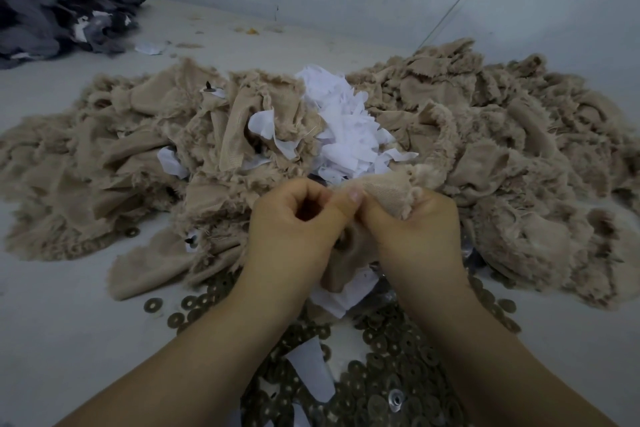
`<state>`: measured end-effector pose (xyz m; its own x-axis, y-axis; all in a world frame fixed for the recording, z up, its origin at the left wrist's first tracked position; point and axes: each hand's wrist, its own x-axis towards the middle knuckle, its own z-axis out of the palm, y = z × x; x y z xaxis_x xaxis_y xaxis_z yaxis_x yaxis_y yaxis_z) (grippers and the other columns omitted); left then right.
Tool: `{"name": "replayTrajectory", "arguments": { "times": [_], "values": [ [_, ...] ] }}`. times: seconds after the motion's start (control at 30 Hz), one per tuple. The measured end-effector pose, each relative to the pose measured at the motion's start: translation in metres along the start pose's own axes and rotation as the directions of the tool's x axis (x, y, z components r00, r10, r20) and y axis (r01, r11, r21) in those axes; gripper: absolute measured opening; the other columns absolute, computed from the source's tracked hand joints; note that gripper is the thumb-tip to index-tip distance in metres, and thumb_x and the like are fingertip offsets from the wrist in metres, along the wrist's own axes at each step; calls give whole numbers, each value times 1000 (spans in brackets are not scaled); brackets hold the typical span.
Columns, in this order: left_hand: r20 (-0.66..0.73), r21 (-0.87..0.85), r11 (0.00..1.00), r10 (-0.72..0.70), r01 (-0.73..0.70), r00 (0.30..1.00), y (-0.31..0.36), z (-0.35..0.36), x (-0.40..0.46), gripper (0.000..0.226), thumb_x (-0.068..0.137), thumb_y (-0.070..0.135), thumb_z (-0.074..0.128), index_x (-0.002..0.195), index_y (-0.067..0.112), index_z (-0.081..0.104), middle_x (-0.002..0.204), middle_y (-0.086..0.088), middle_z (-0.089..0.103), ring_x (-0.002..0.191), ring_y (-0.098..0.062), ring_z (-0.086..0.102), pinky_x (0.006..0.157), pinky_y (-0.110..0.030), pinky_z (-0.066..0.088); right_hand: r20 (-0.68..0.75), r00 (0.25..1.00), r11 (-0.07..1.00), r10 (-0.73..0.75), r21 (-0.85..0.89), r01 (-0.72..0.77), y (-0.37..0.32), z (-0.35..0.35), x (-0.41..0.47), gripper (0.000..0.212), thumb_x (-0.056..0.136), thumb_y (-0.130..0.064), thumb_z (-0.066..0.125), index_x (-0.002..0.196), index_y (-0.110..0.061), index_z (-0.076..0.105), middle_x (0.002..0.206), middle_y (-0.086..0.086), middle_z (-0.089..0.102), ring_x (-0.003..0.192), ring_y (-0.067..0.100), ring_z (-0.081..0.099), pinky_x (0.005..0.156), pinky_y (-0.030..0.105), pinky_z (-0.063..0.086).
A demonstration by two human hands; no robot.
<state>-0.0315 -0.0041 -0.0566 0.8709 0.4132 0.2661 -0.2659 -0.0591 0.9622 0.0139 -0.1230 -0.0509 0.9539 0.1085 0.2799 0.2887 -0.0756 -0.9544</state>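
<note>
Near the heap (138, 156), left hand (294, 218) and right hand (415, 229) pinch a cloth piece (388, 189): likely soft, light; grip its edge.

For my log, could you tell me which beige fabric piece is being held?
The small piece pinched between the left hand and right hand; the others lie loose in the pile.

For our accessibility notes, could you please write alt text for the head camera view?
The left hand and right hand pinch a beige plush fabric piece above a heap of beige pieces mixed with white scraps. Brown ring-shaped washers lie scattered on the pale surface nearest the person; dark grey fabric is piled far left.
</note>
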Motion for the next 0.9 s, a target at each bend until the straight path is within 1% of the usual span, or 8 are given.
{"name": "replayTrajectory", "arguments": {
  "times": [0.1,0.2,0.4,0.57,0.63,0.73,0.8,0.9],
  "values": [
    [-3,-46,997,-70,70,998,-3,0,0,20,88,19,70,75,4,70,66,-11,70,60,-23,66,57,-34,57,23,1000,1000,-2,5,2,-1,-1,1,8,87,-14,74,80,-13,77,75,6,76,71,20,75,66,41,63],
    [18,-145,979,-144,145,989,-3,-1,1,15,86,15,71,78,3,73,74,-16,73,70,-34,71,66,-43,62,56,998,1000,4,24,-5,-2,-2,3,14,89,-13,72,75,-10,75,73,9,74,69,24,73,63,37,62],
    [-43,-151,982,-123,115,991,-2,-3,4,12,83,16,73,79,5,75,76,-13,75,72,-32,73,67,-40,62,142,989,996,39,72,-49,-5,-9,8,35,93,-18,66,80,14,61,78,37,60,67,50,60,60,57,53],
    [-102,-110,991,-86,75,991,-3,-2,4,8,86,10,72,79,7,75,73,-10,74,68,-24,71,65,-33,60,181,982,997,59,36,-67,-1,-10,9,17,88,-13,73,87,5,74,83,21,74,80,39,72,72,55,60],
    [-107,-86,995,-57,48,993,-3,-1,3,8,86,10,73,78,7,75,71,-9,74,66,-24,71,64,-33,61,174,983,996,55,61,-67,1,-9,9,6,87,-11,74,83,-8,78,81,10,77,77,27,75,69,43,63],
    [-109,-60,998,-26,20,994,-3,1,1,8,84,12,74,77,8,74,68,-6,73,64,-22,70,62,-30,60,168,981,976,97,176,-127,5,-7,8,18,85,-6,75,73,-19,79,79,6,78,74,23,76,63,30,61],
    [-103,-45,999,-12,7,995,-3,1,0,10,84,12,74,75,11,74,66,-5,73,61,-18,69,59,-27,59,161,980,968,117,201,-149,6,-6,8,19,85,-5,75,72,-18,80,79,8,78,73,25,76,62,30,61],
    [-84,-80,996,-46,39,995,-3,1,1,9,84,11,73,74,9,73,66,-7,72,60,-18,69,56,-27,57,138,982,971,127,183,-151,5,-6,8,9,85,-5,75,77,-7,77,76,14,76,73,35,74,62,42,63]
  ]
}}
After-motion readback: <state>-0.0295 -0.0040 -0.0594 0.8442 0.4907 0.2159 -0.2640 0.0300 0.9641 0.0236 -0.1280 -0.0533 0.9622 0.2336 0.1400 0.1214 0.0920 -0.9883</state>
